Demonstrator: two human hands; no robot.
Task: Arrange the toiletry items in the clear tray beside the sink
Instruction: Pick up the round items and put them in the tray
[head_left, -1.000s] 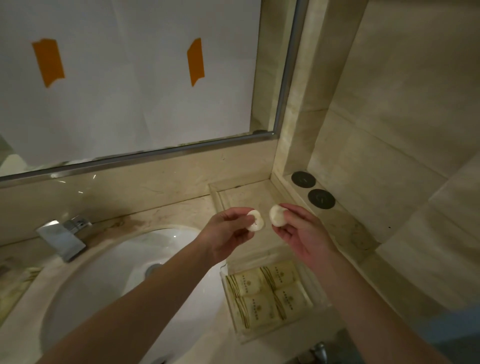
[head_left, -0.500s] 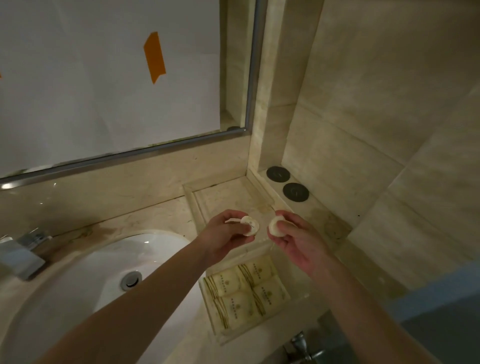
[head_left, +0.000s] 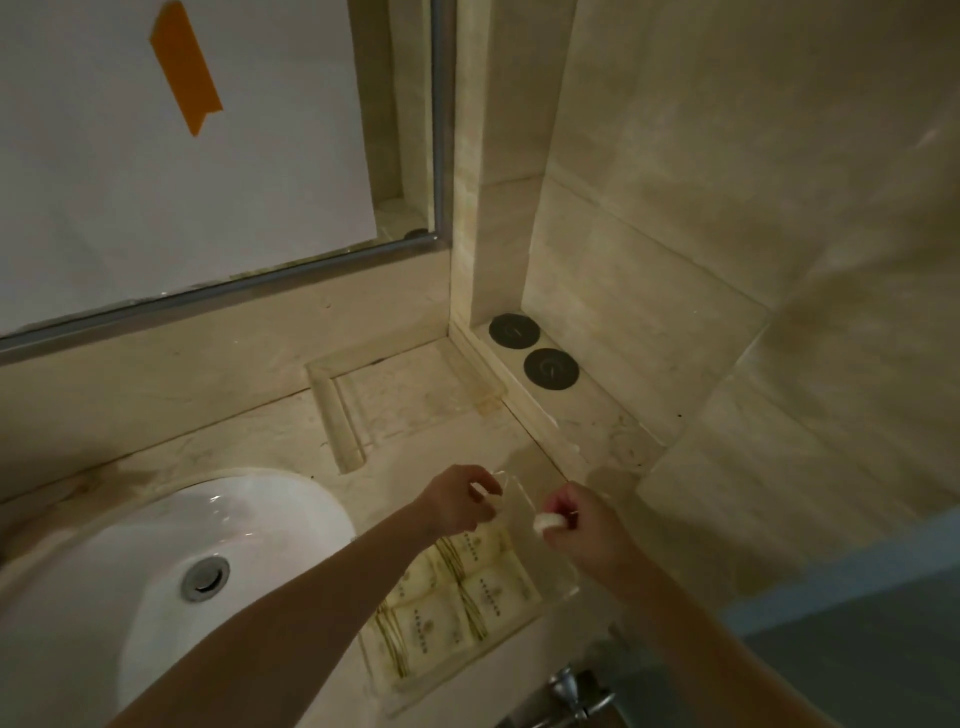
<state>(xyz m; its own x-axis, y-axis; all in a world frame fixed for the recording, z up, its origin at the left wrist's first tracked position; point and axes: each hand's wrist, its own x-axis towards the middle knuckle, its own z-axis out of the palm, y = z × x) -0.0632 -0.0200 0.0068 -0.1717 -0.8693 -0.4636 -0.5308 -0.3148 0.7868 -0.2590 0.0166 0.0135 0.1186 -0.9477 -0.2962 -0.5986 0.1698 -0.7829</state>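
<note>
Left hand pinching small white round item, right hand pinching another, fingers closed on each, above clear tray holding cream packets, sink at 9 o'clock.

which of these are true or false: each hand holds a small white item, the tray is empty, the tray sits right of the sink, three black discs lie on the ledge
1. Each hand holds a small white item: true, the left hand and right hand each pinch one.
2. The clear tray is empty: false, it holds cream packets.
3. The tray sits right of the sink: true.
4. Three black discs lie on the ledge: false, two black discs.
</note>
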